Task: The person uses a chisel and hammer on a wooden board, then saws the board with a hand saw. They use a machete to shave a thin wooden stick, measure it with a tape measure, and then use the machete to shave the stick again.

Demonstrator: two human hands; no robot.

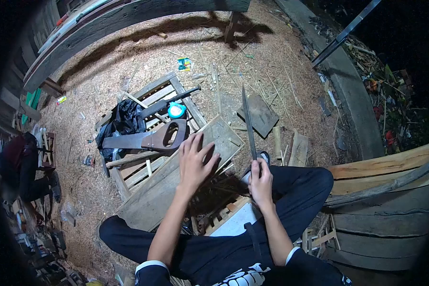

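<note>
Right hand point(260, 183) gripping pointed tool point(248, 121), left hand point(195, 161) splayed over plank point(150, 202), slatted tray point(194, 108) (bearing saw point(128, 141) and bag point(128, 114))

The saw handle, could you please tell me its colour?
The saw handle is brown, clearest in the head view.

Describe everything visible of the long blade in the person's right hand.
The long blade is slim and dark grey, metal by its look, and narrows to a point. The right hand grips its near end, hiding most of any handle. It points away from the person, slightly to the left. In view, it crosses a flat slab on the ground; whether they touch cannot be told.
</note>
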